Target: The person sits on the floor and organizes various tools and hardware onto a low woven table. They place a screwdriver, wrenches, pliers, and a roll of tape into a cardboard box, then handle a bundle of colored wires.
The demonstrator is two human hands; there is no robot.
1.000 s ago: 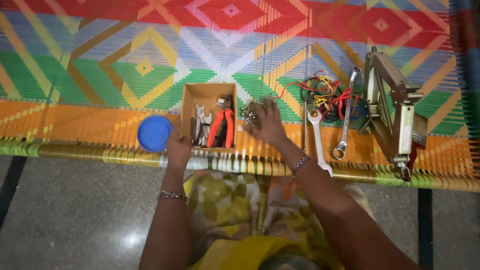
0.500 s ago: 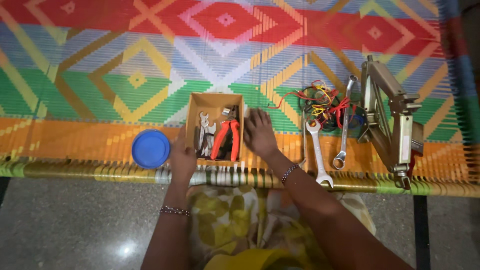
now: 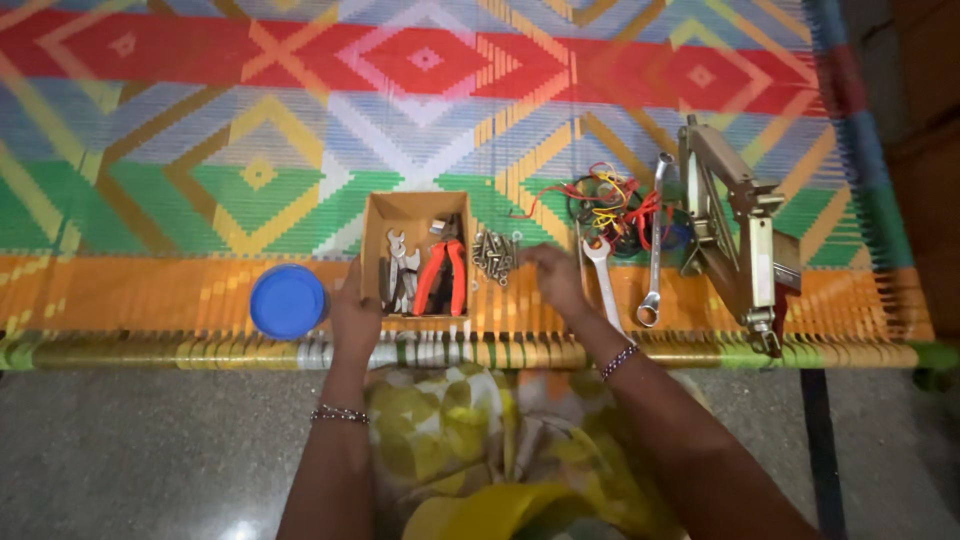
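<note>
Left hand (image 3: 355,318) grip pressed on cardboard box (image 3: 413,212) near-left corner, steadying it; right hand (image 3: 556,277) fingers spread beside loose bolts (image 3: 493,254).

A single head-worn camera looks steeply down from above the person's lap, facing forward across the woven cot (image 3: 150,180). It sits fairly near; both forearms enter from the bottom edge, and the far right corner is probably too dark to read.

A home, likely: bright woven cot (image 3: 200,150) (tools laid out) on stone floor (image 3: 150,450).
</note>
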